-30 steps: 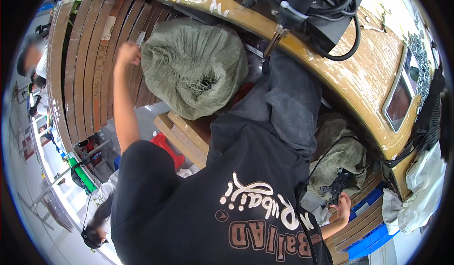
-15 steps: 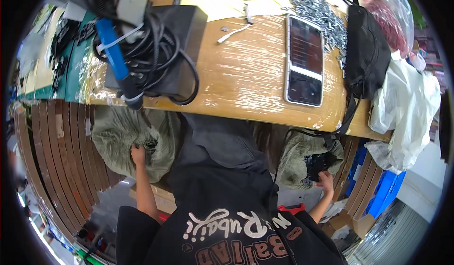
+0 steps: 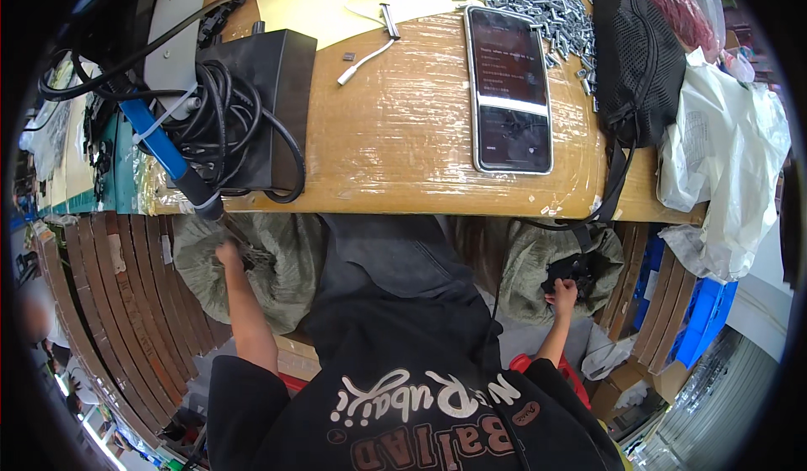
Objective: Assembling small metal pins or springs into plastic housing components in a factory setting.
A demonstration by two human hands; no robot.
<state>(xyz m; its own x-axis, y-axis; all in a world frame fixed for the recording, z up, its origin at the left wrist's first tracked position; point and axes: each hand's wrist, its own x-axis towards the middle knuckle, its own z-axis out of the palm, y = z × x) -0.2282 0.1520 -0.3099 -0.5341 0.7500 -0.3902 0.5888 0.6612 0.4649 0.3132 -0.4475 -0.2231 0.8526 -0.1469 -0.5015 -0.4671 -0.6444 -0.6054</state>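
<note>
Below the table's front edge, a grey-green woven sack [image 3: 197, 282] stands on the left and a second woven sack [image 3: 525, 290] on the right. My left hand [image 3: 228, 252] reaches into the mouth of the left sack, its fingers mostly hidden. At the mouth of the right sack is my right hand [image 3: 563, 293], with its fingertips drawn together; whatever they pinch is too small to make out. Black parts [image 3: 576, 267] fill the opening beside that hand. Just above my left hand hangs a blue-and-black electric screwdriver [image 3: 155, 134].
On the film-covered table [image 3: 387, 160] lie a phone [image 3: 511, 92], a pile of small metal pieces [image 3: 538, 4], a white cable [image 3: 366, 63] and a black bag [image 3: 639, 59]. A black box [image 3: 290, 76] with coiled cords stands left. Stacked brown boards [image 3: 126, 303] and blue crates [image 3: 706, 320] flank the sacks.
My view has shifted, moving the tabletop things leftward. My left hand has moved up at its sack. My right hand has moved from the sack's near rim to over the black parts.
</note>
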